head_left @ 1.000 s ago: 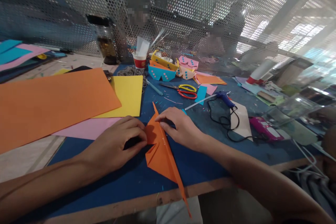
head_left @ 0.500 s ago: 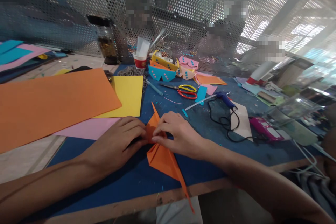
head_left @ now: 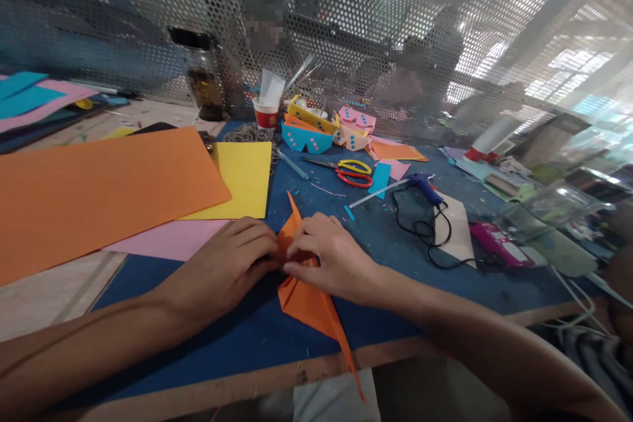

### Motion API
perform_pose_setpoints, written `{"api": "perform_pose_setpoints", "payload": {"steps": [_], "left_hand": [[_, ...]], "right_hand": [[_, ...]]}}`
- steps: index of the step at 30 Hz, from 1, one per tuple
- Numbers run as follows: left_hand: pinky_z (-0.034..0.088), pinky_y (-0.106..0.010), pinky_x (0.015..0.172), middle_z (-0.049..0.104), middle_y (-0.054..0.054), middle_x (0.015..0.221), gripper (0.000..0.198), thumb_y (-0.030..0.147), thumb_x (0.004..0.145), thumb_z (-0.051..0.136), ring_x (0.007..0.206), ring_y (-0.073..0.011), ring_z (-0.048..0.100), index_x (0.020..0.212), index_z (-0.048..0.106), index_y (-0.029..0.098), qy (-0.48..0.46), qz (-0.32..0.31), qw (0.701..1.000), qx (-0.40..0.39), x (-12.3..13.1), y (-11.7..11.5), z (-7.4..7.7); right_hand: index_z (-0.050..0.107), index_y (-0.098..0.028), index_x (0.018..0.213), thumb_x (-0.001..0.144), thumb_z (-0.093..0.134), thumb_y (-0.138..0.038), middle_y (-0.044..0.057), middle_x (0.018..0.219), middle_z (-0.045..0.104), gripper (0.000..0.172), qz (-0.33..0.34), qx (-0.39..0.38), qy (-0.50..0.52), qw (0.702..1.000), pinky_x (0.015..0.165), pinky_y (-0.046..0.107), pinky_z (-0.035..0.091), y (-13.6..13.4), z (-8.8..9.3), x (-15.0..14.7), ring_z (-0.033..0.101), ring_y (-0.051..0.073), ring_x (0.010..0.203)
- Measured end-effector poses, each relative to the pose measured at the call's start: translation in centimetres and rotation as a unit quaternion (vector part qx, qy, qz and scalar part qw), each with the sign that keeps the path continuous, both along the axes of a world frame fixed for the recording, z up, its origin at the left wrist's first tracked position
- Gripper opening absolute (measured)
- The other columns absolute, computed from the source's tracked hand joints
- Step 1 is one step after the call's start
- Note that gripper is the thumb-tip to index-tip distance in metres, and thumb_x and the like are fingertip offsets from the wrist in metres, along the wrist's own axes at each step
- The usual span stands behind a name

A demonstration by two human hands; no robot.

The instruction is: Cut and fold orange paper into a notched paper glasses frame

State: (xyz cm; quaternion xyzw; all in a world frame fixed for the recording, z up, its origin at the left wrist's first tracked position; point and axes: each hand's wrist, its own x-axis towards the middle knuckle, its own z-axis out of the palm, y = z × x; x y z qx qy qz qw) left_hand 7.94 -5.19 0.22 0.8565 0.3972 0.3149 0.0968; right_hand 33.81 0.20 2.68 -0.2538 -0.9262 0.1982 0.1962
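A folded piece of orange paper (head_left: 311, 306) lies on the blue tabletop in front of me, one pointed end reaching over the front edge. My left hand (head_left: 242, 254) pinches its left side, thumb and fingers close together. From the right, my right hand (head_left: 329, 254) grips the middle of the same paper between thumb and bent fingers. Both sets of fingertips meet near the paper's centre and hide the creases there.
Large orange (head_left: 109, 191), yellow (head_left: 244, 178) and pink sheets (head_left: 168, 239) lie left. Scissors (head_left: 353, 173), a blue glue gun (head_left: 424, 188) with a looping cord, and decorated paper shapes (head_left: 307, 138) lie beyond my hands. A lidded jar (head_left: 204, 82) and paper cup (head_left: 266, 113) stand near the perforated screen.
My right thumb and fingertips have shifted slightly left along the paper, closer to my left fingertips. Both hands keep their hold, and the paper has barely moved.
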Motion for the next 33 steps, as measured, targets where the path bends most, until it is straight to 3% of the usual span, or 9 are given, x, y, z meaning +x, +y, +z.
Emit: {"api": "perform_pose_setpoints", "payload": {"steps": [16,33], "left_hand": [[0.055,-0.041,0.089,0.081,-0.003,0.105,0.017,0.021,0.112,0.065,0.1,-0.0266,0.073,0.099,0.074,0.027,-0.02,0.006,1.0,-0.001,0.2,-0.7,0.2],[0.05,-0.049,0.096,0.081,-0.004,0.106,0.012,0.023,0.102,0.064,0.107,-0.031,0.072,0.094,0.071,0.028,0.002,0.07,0.997,-0.014,0.7,-1.1,-0.1]], "right_hand": [[0.077,-0.024,0.094,0.108,0.09,-0.029,0.004,0.109,0.079,0.02,-0.036,0.004,0.004,0.999,0.099,0.046,0.044,-1.0,-0.1,-0.5,0.063,0.027,0.112],[0.073,-0.023,0.094,0.107,0.084,-0.025,0.005,0.114,0.077,0.017,-0.063,0.005,-0.018,0.998,0.098,0.045,0.04,-1.5,0.2,-0.8,0.059,0.028,0.117]]}}
